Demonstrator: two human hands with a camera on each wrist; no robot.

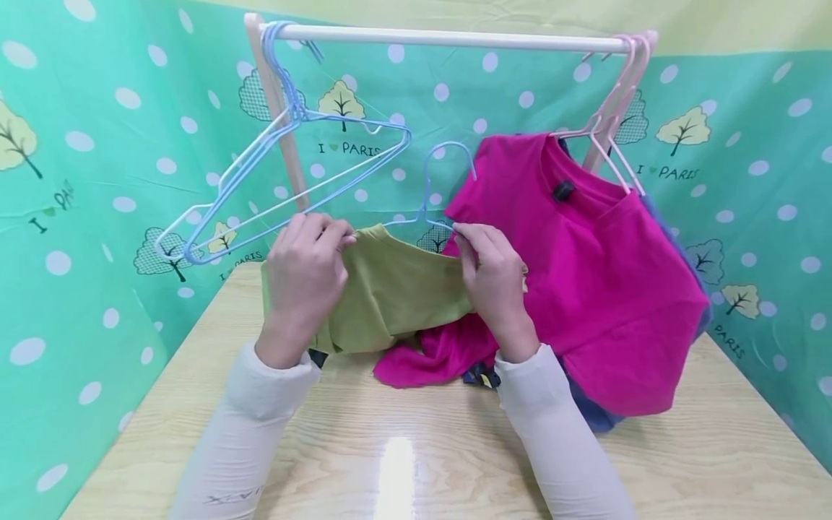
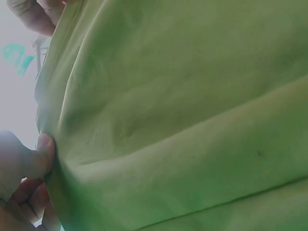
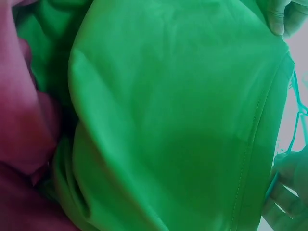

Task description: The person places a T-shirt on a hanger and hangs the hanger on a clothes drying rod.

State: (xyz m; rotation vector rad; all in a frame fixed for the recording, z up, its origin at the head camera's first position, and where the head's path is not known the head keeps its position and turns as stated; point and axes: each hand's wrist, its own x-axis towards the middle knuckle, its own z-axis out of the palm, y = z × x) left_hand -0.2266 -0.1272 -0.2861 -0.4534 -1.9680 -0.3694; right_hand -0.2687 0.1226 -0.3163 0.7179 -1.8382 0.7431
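Observation:
An olive-green shirt is stretched between both hands above the table in the head view. My left hand pinches its edge on the left, and the left wrist view shows the thumb pressed to the cloth. A light blue hanger stands behind the shirt, its hook upward and its lower part hidden by the cloth. On the right, my right hand pinches the hanger's arm together with the shirt's edge. The stitched edge runs beside the fingers in the right wrist view.
A rack with a white rail stands behind. Blue and white hangers hang at its left. A magenta shirt hangs on pink hangers at the right, dark blue cloth behind it. Below is the wooden table.

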